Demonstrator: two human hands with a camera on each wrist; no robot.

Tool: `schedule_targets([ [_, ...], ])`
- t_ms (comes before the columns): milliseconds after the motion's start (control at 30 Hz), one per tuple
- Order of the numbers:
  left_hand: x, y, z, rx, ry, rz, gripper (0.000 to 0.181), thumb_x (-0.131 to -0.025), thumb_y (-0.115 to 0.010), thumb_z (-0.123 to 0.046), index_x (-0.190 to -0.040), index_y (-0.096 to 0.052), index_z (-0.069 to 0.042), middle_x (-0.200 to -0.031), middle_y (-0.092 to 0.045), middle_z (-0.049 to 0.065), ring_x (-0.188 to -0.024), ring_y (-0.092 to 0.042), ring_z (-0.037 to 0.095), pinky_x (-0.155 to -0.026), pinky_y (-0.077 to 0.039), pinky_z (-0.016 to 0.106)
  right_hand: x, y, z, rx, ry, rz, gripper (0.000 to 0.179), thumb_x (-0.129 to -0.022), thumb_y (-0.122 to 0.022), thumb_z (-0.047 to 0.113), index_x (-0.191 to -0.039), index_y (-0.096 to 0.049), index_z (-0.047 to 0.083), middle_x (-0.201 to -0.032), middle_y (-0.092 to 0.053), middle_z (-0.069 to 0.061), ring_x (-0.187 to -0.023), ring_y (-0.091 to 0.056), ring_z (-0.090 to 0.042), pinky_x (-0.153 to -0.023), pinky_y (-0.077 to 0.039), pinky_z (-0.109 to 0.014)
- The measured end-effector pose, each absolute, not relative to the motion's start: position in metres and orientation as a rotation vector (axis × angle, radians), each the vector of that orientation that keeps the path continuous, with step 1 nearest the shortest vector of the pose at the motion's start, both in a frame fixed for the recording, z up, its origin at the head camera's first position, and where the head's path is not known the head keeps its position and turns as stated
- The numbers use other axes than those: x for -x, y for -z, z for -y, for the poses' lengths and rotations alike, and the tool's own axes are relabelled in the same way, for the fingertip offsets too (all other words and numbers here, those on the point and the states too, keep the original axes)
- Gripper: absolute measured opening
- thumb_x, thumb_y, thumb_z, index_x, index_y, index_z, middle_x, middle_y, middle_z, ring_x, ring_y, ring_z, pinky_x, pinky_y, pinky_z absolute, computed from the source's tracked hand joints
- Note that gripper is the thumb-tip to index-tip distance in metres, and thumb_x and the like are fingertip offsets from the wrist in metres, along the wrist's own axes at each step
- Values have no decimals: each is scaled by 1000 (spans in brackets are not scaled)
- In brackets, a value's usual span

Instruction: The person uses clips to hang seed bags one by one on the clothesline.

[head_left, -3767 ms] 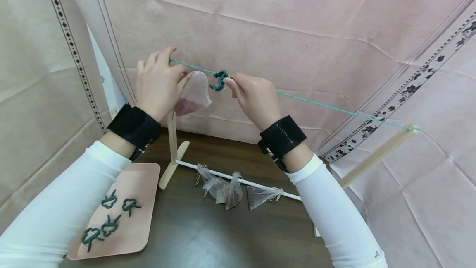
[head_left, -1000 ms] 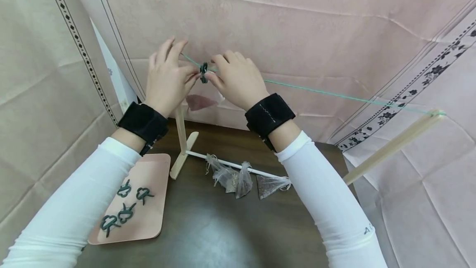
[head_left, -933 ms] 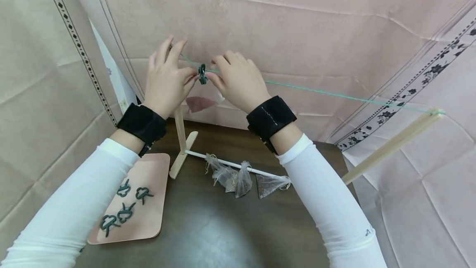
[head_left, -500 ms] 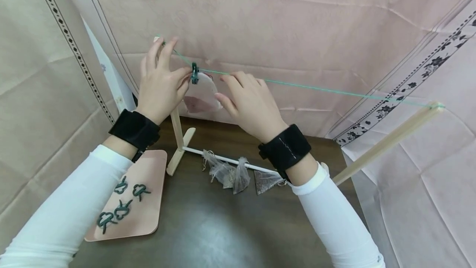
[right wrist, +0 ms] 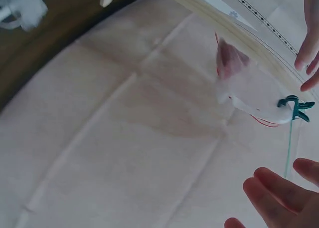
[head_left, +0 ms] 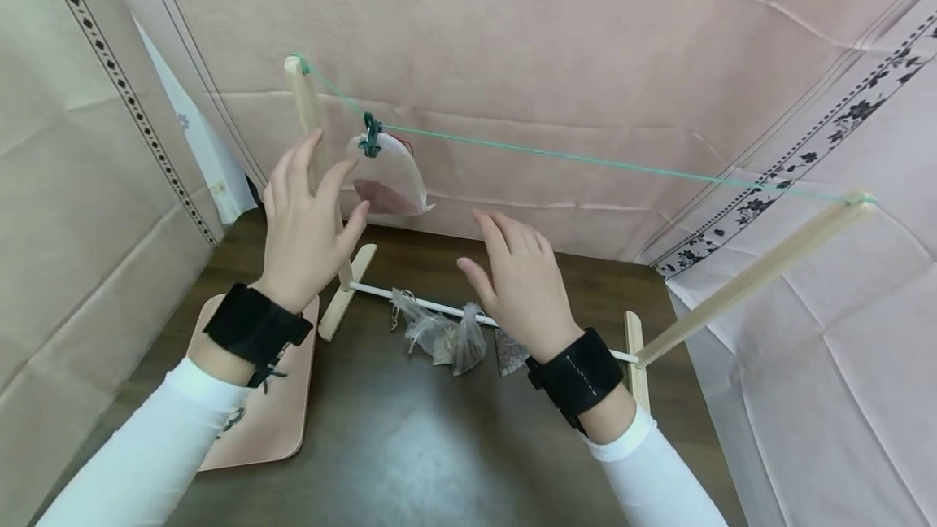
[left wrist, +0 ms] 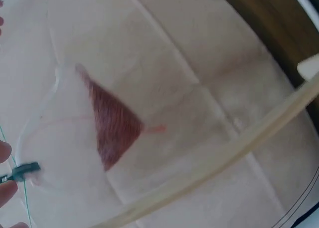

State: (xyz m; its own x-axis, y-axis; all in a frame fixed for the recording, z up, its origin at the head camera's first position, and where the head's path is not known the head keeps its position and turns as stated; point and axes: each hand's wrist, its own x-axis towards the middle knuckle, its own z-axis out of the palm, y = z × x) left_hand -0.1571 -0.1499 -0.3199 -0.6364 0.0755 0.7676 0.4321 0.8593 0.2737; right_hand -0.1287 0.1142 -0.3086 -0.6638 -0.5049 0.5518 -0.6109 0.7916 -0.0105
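The left hand [head_left: 300, 222] would best clear the green clip [head_left: 371, 137] without brushing it (a knock could start a swing), since the pale bag [head_left: 391, 177] hangs there on the green line [head_left: 556, 154]; the clip's bite looks too blurred to judge. Left fingers spread wide, palm upright, holding nothing; right hand [head_left: 523, 283] lower, fingers extended, thumb apart, also holding nothing.

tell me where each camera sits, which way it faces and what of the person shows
Head: on the head, looking forward and down at the green cord; left hand, right hand and sleeves show.
Left wrist: on that wrist, facing the bag; fingertips at left edge.
Right wrist: worn there, facing the pink backdrop; both hands' fingers at right.
Wrist views share the clip and bag.
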Motion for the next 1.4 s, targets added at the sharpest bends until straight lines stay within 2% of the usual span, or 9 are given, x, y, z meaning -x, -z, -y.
schedule_targets([
  [233, 143, 355, 159, 322, 596, 2284, 48, -82, -61, -30, -124, -50, -11, -144, -21, 7, -127, -20, 30, -92, -21, 55, 111, 343, -121, -705, -430, 2518, 56, -92, -43, 42, -137, -33, 10, -131, -41, -11, -121, -37, -25, -99, -25, -43],
  [400, 137, 388, 180, 233, 625, 2380, 49, -81, -62, -27, -125, -49, -11, -142, -24, 7, -127, -21, 31, -91, -21, 55, 98, 366, -133, -589, -528, 2576, 56, -92, -42, 42, -138, -33, 12, -132, -39, -10, -121, -36, -26, -98, -26, -45],
  [633, 121, 428, 206, 113, 718, 2489, 50, -81, -64, -29, -126, -49, -10, -141, -26, 8, -123, -25, 36, -86, -21, 58, 84, 399, -148, -452, -600, 2633, 47, -93, -45, 33, -133, -39, 10, -132, -41, -8, -120, -37, -26, -96, -29, -45],
  [1000, 95, 494, 238, 11, 617, 2691, 46, -86, -58, -30, -123, -48, -5, -128, -39, 22, -109, -36, 44, -85, -24, 60, 57, 452, -164, -259, -711, 2714, 49, -92, -44, 40, -129, -44, 8, -130, -42, -10, -119, -38, -26, -93, -30, -47],
  [1233, 83, 530, 246, -49, 478, 2952, 51, -83, -61, -24, -126, -43, -4, -125, -35, 27, -103, -36, 48, -74, -28, 65, 54, 460, -181, -244, -673, 2690, 44, -89, -54, 29, -124, -49, 5, -127, -44, -12, -116, -39, -27, -91, -32, -47],
  [1400, 69, 543, 252, -11, 481, 3049, 54, -77, -65, -15, -125, -44, -1, -125, -32, 29, -102, -34, 50, -70, -32, 64, 46, 463, -187, -225, -662, 2699, 44, -88, -55, 29, -123, -50, 4, -126, -45, -12, -115, -40, -28, -89, -33, -49],
])
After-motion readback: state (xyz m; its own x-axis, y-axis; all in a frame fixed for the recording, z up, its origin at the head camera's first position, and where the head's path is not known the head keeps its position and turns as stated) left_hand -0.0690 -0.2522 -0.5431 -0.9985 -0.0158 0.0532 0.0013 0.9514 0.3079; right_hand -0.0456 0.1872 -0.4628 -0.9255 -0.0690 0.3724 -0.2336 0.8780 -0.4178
